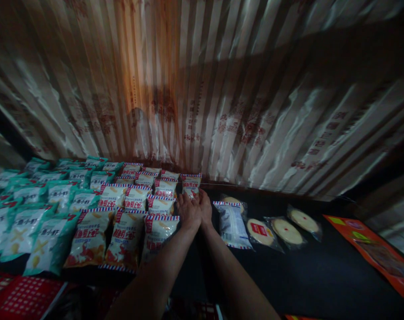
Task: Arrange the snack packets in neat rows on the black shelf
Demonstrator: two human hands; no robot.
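Note:
Both my arms reach forward over a dark shelf. My left hand (189, 212) and my right hand (205, 206) meet side by side at a red, white and blue snack bag (191, 184) at the back of the row, fingers closed on its lower edge. More bags of that kind (126, 238) lie in rows to the left of my hands. One bag lies face down (232, 224) just right of my right hand.
Teal snack bags (42, 240) fill the far left. Round wrapped cakes (286, 231) lie to the right, then an orange packet (378, 253). A red basket (22, 298) sits at lower left. A striped plastic curtain (202, 89) hangs behind the shelf.

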